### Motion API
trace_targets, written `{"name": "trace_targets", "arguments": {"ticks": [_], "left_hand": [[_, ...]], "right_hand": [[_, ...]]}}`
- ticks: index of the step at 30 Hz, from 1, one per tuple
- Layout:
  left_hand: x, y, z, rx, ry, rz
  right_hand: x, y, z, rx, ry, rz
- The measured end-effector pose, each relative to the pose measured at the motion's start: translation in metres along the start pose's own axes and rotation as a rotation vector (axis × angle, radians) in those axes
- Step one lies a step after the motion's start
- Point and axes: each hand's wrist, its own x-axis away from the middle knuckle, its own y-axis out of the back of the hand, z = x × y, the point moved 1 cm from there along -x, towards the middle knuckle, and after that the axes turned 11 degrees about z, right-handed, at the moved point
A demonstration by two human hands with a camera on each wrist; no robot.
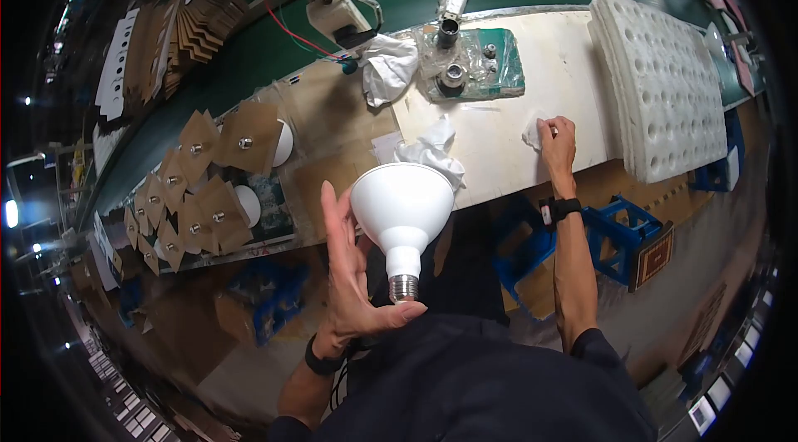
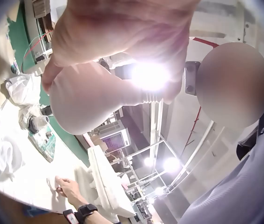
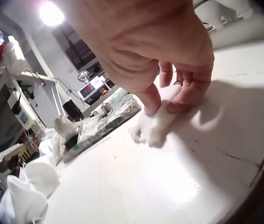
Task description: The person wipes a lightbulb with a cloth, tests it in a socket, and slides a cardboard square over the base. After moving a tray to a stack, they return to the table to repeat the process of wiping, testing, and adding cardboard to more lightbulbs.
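Observation:
My left hand (image 1: pixel 345 276) holds a white reflector light bulb (image 1: pixel 403 201) near the body, wide face away from me. The thumb lies by its metal screw base (image 1: pixel 403 287), and the fingers run up along its side. In the left wrist view the same bulb (image 2: pixel 83 98) is seen under the palm. On the pale tabletop, toward the right, my right hand (image 1: pixel 559 147) pinches a small white wad of cloth (image 1: pixel 532 134) between thumb and fingers. Close up, the soft wad (image 3: pixel 150 128) touches the board below the fingertips (image 3: pixel 151 100).
A plastic-wrapped green fixture (image 1: pixel 507 68) with sockets stands at the back middle. Crumpled white cloths (image 1: pixel 436 151) lie left of it. Several bulbs with cardboard squares (image 1: pixel 247 143) stand at left. White foam trays with holes (image 1: pixel 665 93) lean at right, near blue stools (image 1: pixel 619 230).

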Motion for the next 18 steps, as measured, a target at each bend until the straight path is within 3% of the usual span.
{"name": "trace_targets", "arguments": {"ticks": [4,6,8,9,10,12,13,15,18], "left_hand": [[-0.011,-0.008,0.001,0.023,0.032,0.012],[-0.018,-0.009,0.007,0.01,0.028,0.039],[-0.027,-0.014,0.014,0.002,0.029,0.056],[-0.03,-0.019,0.015,-0.029,0.069,0.075],[-0.035,-0.025,0.016,-0.062,0.098,0.104],[-0.043,-0.037,0.014,-0.07,0.08,0.152],[-0.046,-0.042,0.012,-0.085,0.064,0.172],[-0.05,-0.049,0.01,0.034,0.061,0.12],[-0.04,-0.058,0.02,0.085,0.12,0.153]], "right_hand": [[-0.004,0.011,0.013,0.017,0.041,-0.036],[-0.002,0.027,0.02,-0.461,-0.173,0.318],[0.038,0.08,0.122,-0.82,-0.095,0.406],[0.058,0.1,0.165,-0.819,-0.028,0.499],[0.081,0.097,0.2,-1.005,0.063,0.525],[0.102,0.098,0.242,-0.729,0.339,0.625],[0.103,0.083,0.243,-0.642,0.507,0.438],[0.107,0.09,0.245,-0.441,0.565,0.324],[0.126,0.096,0.209,-0.546,0.42,0.263]]}}
